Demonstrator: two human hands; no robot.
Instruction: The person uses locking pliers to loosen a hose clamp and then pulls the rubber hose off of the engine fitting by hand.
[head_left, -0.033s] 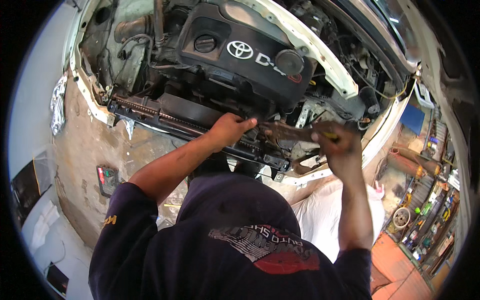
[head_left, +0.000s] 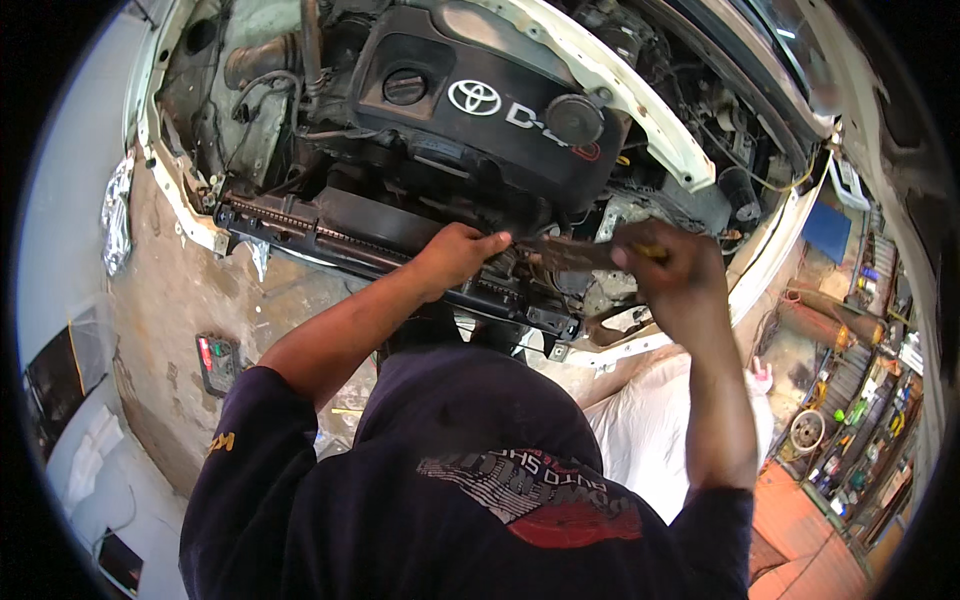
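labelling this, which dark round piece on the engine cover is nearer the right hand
The disc overlapping the lettering; the ridged cap sits farther left, recessed.

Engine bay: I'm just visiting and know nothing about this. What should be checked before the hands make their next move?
1. Right hand gripping: ok; fingers are closed round a yellow piece.
2. Left hand clear of the brown bar: not ok; its thumb is close to the bar's end.
3. Bar's far end properly placed: cannot tell; it is dark and blurred there.
4. Cap on the engine cover: ok; it sits in its recess. Whether it is tight, cannot tell.
5. Sleeves clear of the engine: ok; both forearms are bare.
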